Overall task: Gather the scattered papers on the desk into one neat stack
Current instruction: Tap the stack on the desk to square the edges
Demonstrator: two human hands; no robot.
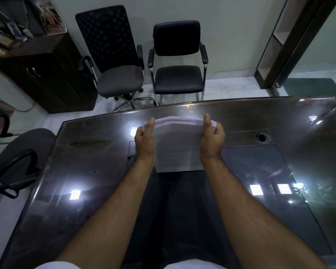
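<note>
The glossy dark glass-topped desk (89, 171) lay bare to either side of the white paper stack (177, 144), leaving open passage left and right. A round cable hole (262, 137) sat near the stack's right. Beyond the far edge stood a black mesh-backed swivel chair (114, 61) and a black padded armchair (177, 61).

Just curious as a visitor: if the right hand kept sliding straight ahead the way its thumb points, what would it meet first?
Probably nothing on the desk: past the right hand only bare top shows before the far edge, then the black armchair, though depth is unclear.
</note>
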